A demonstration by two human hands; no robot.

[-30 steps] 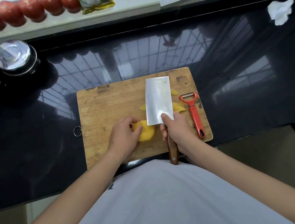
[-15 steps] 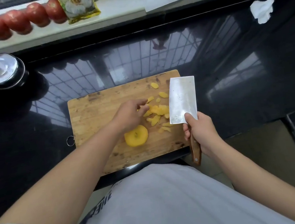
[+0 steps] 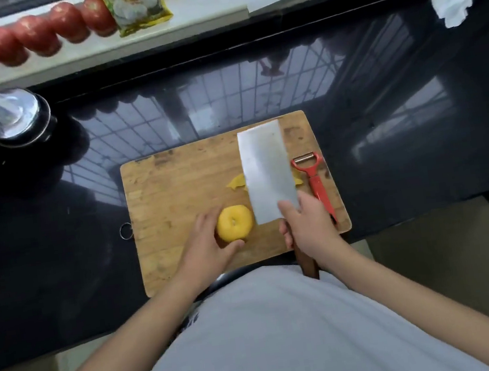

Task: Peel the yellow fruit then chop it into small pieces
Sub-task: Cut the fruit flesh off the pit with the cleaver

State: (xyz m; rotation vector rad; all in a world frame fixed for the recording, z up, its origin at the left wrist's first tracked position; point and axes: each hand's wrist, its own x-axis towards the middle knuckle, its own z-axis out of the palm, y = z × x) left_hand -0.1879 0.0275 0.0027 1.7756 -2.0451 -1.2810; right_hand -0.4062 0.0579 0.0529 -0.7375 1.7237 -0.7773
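Where the left hand (image 3: 206,245) cups it from the near-left side, fingers and thumb curved loosely round its edge, sits the yellow fruit (image 3: 235,223): one peeled round piece, cut face up with a small hollow at the centre, resting on the near half of the wooden cutting board (image 3: 173,194). Immediately right of that grip, the cleaver (image 3: 267,172): broad steel blade, held flat-side up above the board and reaching away from the person, its near corner just beside the fruit. The right hand (image 3: 307,230) is wrapped firmly round the cleaver's brown wooden handle, forefinger laid up onto the blade; the handle's butt shows below the wrist. Beyond the fruit, partly under the blade, yellow pieces (image 3: 236,182): a few small bits on the board, more showing at the blade's right edge. Right of the knife hand, a red peeler (image 3: 315,181): lying lengthwise on the board's right margin, head pointing away. The board lies on a glossy black countertop (image 3: 59,239), a metal ring at its left edge. Far left of both hands, a steel-lidded container (image 3: 14,116). On the pale ledge behind, a row of red tomatoes (image 3: 31,39) and a printed packet (image 3: 135,6). Far right, a crumpled white tissue (image 3: 453,4).
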